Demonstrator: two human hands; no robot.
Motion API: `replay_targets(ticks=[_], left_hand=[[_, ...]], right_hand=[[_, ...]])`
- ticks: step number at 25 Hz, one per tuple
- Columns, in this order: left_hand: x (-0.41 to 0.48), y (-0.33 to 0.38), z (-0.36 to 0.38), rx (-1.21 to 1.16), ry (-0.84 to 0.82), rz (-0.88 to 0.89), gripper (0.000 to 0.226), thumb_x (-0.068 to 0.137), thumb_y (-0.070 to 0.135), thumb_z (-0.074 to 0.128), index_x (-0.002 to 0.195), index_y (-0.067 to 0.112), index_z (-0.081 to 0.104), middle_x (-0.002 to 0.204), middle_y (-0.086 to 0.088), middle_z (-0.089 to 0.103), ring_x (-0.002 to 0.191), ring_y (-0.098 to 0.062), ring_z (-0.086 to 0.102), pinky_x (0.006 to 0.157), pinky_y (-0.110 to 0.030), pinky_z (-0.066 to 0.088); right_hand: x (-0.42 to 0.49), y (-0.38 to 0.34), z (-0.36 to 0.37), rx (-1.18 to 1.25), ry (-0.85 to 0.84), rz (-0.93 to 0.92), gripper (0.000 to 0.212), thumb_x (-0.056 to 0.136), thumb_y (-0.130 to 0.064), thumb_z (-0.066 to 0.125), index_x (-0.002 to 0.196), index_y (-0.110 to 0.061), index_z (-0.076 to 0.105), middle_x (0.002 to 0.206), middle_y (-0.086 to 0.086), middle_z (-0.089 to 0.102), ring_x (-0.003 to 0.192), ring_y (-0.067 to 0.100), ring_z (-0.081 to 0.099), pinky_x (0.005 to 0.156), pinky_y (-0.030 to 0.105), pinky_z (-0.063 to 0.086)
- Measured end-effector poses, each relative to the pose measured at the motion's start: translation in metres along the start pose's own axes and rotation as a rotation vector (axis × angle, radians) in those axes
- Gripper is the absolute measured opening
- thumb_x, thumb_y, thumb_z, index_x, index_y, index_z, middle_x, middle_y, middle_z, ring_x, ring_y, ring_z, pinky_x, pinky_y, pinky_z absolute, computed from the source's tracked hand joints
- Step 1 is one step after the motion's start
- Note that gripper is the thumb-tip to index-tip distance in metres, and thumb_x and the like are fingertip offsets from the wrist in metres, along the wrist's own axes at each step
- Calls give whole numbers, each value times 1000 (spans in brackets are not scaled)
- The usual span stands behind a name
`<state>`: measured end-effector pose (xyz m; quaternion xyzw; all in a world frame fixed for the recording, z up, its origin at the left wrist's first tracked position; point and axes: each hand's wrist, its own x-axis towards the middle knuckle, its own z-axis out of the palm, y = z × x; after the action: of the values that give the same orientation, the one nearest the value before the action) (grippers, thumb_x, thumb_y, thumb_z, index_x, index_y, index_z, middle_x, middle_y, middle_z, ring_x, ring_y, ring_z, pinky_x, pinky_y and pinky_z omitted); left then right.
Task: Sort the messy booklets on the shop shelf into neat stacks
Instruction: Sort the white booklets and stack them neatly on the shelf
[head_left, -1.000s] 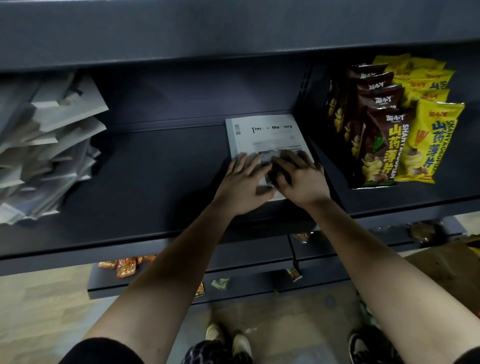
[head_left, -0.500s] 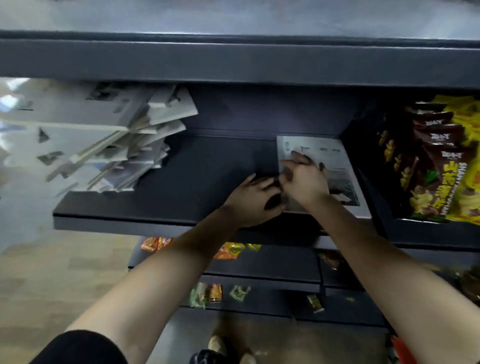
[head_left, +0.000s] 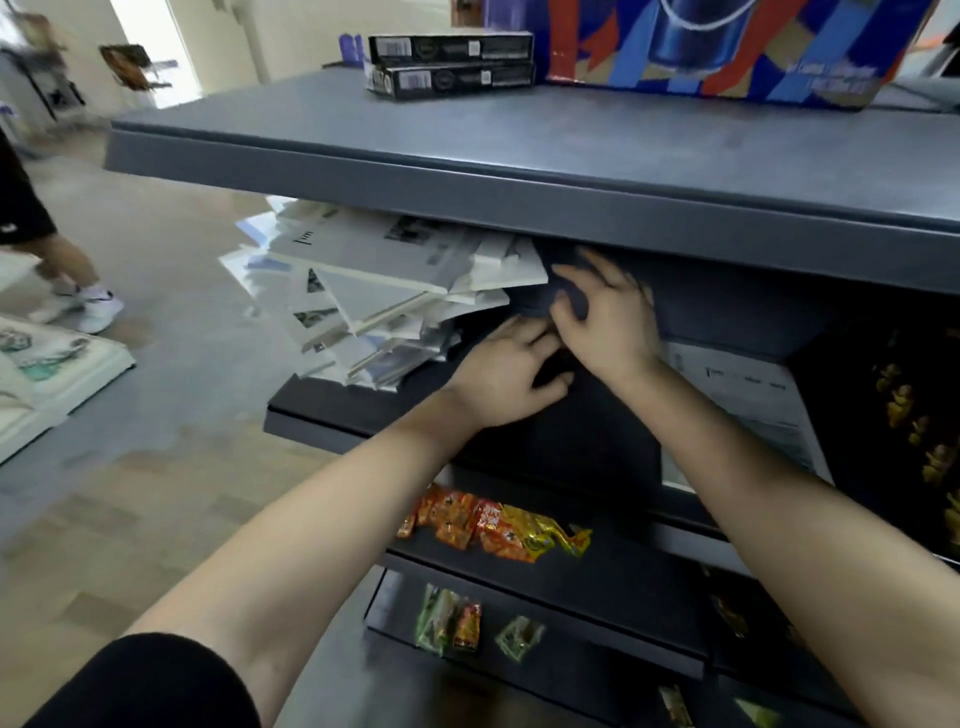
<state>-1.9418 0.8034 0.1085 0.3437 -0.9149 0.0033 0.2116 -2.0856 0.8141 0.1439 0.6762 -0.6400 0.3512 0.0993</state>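
White paper booklets (head_left: 384, 291) slump in a skewed, fanned heap, centre-left of frame, on the dark grey metal shelf (head_left: 322, 405). My left hand (head_left: 498, 379) and right hand (head_left: 605, 322) sit just beside its right edge, fingers loosely spread, gripping nothing I can see. One single white booklet (head_left: 743, 410) lies flat at right.

- The booklets (head_left: 395, 270) were white and grey.
- The shelf (head_left: 519, 176) was dark grey.
- The snack packets (head_left: 488, 530) were orange and yellow.
- The boxes (head_left: 452, 65) were black.
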Motion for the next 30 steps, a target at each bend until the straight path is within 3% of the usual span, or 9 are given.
replay_targets(ticks=[3, 7, 11, 14, 18, 22, 26, 30], left_hand=[[-1, -3, -30, -27, 82, 20, 55, 82, 43, 43, 114, 3, 63, 114, -20, 61, 105, -35, 57, 94, -36, 44], [-13, -20, -63, -54, 159, 40, 51, 81, 38, 46, 111, 1, 65, 121, -21, 58, 112, -36, 56, 95, -38, 46], [-32, -43, -90, 18, 225, 71, 46, 78, 34, 47, 104, 3, 69, 116, -19, 62, 112, -34, 57, 100, -40, 43], [-48, -69, -109, 79, 191, -17, 62, 76, 43, 39, 120, 6, 62, 128, -15, 57, 125, -32, 48, 111, -41, 30], [-74, -101, -129, 73, 158, -163, 75, 74, 52, 28, 133, 13, 51, 143, -7, 46, 135, -25, 36, 114, -35, 17], [-90, -128, -137, 112, 108, -227, 58, 88, 38, 52, 141, 19, 39, 151, -3, 34, 141, -22, 24, 116, -32, 9], [-95, -163, -146, 91, -87, -411, 66, 92, 43, 47, 149, 25, 18, 158, 1, 12, 145, -23, 10, 117, -37, 12], [-95, -180, -139, 109, -81, -390, 56, 95, 23, 42, 148, 24, 22, 157, -2, 16, 144, -23, 17, 113, -39, 25]], right_hand=[[20, -35, -3, 25, 97, -27, 44, 81, -37, 39, 110, -18, 67, 102, 13, 69, 95, 35, 63, 84, 45, 50], [29, -73, 0, 60, 197, -42, 49, 82, -41, 34, 79, -5, 67, 73, 18, 67, 69, 38, 63, 64, 40, 50], [35, -109, 5, 96, 185, -7, 59, 80, -47, 29, 84, -4, 68, 78, 20, 68, 75, 40, 63, 66, 40, 49], [33, -130, 11, 88, 139, -60, 52, 81, -46, 33, 98, -14, 70, 84, 14, 70, 83, 37, 64, 72, 40, 52], [19, -144, 27, 125, -11, -69, 50, 80, -42, 42, 122, -24, 62, 130, 4, 58, 119, 26, 53, 104, 44, 37], [14, -154, 34, 33, -148, -50, 51, 84, -33, 55, 134, -27, 49, 147, -1, 38, 135, 22, 34, 112, 45, 22], [17, -159, 39, -128, -351, -26, 68, 82, -14, 56, 144, -25, 32, 153, 0, 26, 140, 23, 19, 113, 40, 23], [14, -158, 41, -130, -329, -6, 75, 81, 10, 49, 145, -23, 31, 154, 2, 26, 142, 24, 17, 116, 33, 19]])
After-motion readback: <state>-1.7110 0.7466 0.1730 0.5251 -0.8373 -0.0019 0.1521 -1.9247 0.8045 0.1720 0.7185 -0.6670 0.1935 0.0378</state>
